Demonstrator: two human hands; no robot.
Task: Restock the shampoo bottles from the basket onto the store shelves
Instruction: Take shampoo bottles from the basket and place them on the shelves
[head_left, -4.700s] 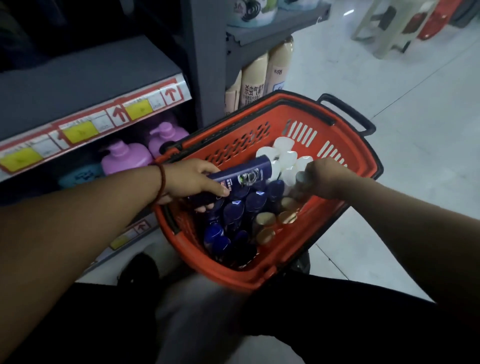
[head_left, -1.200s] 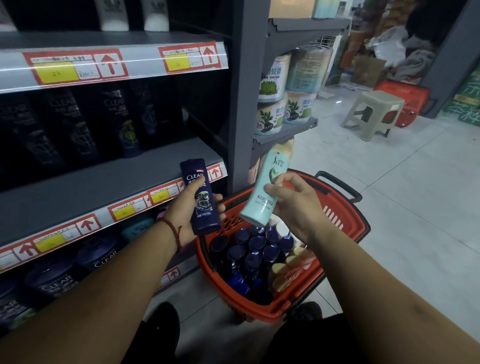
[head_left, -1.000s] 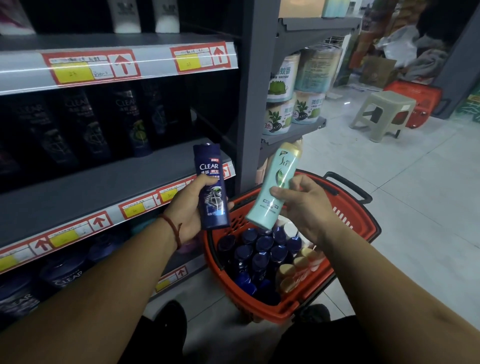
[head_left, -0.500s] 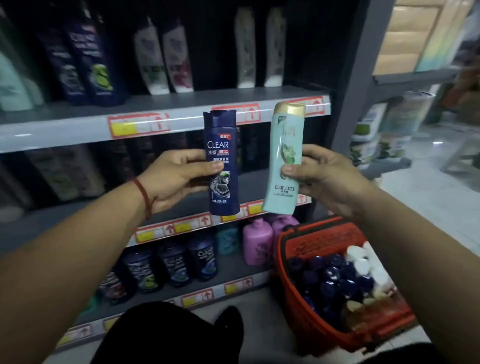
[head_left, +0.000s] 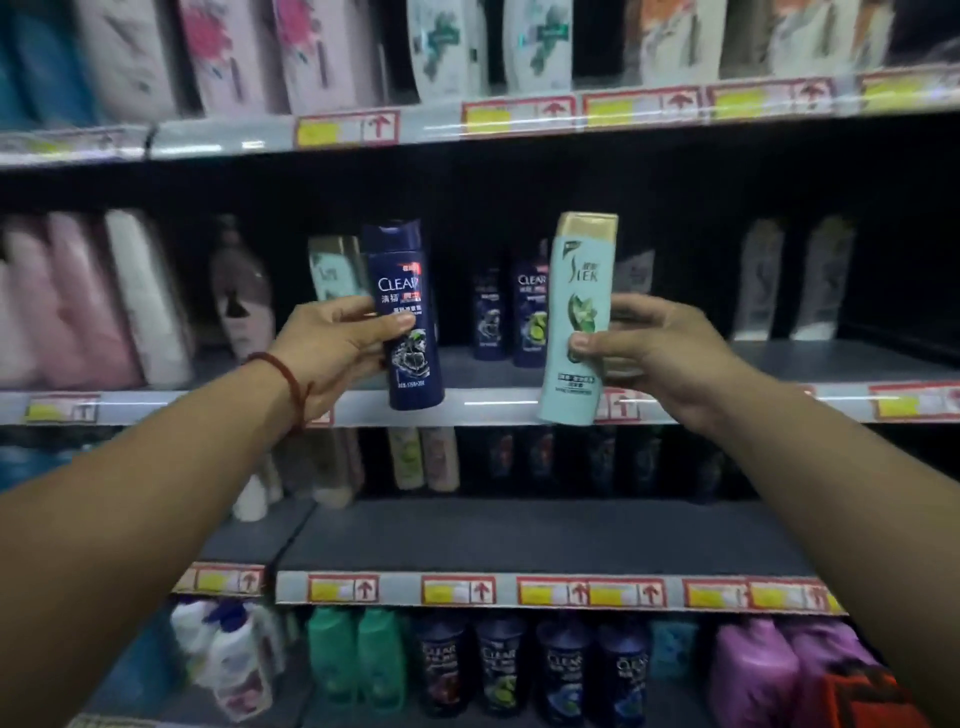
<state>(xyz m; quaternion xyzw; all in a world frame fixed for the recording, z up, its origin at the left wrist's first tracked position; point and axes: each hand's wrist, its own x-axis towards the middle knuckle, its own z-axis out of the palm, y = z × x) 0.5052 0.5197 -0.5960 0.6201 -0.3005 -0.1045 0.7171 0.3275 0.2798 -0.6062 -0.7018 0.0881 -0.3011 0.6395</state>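
I am gripping the blue bottle (head_left: 408, 317) in my left hand (head_left: 332, 353) and the green bottle (head_left: 576, 322) in my right hand (head_left: 654, 353), both just before the shelf (head_left: 493, 405) edge. Risk: bases clipping that edge, toppling.

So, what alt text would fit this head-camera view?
Two hands hold shampoo bottles up before store shelves: the left hand grips a dark blue bottle, the right hand a pale green bottle with a gold cap.

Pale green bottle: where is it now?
Head view, right of centre: right hand grips the pale green bottle before the middle shelf, beside the held blue bottle.
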